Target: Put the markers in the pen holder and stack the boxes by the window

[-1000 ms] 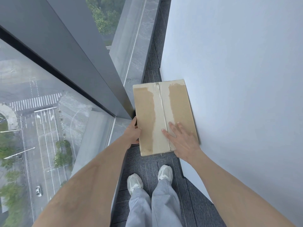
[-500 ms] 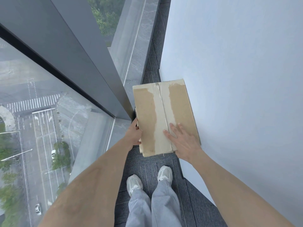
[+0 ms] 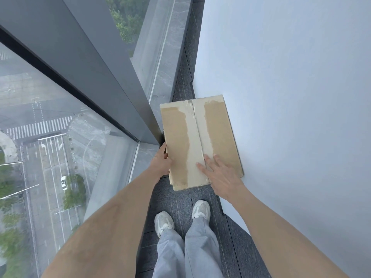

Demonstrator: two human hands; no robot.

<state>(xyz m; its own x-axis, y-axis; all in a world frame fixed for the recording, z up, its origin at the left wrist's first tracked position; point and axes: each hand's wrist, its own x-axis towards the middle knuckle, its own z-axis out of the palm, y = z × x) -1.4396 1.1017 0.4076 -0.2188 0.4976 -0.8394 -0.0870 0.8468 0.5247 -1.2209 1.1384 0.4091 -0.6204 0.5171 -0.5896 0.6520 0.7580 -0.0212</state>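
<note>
1. Head view, grip: the cardboard box (image 3: 200,141) lies ahead of both hands. The left hand (image 3: 161,161) holds its left side near the near corner, thumb against the edge; the other fingers are hidden by the box. The right hand (image 3: 219,173) lies flat on the top near the near right corner, fingers straight and spread, gripping nothing.
2. Head view, place: the box sits between the grey window frame (image 3: 112,81) and the white wall (image 3: 291,97), its right edge against the wall. What it rests on is hidden.
3. Head view, look: plain brown cardboard, closed flaps, a pale torn strip along the centre seam.
</note>
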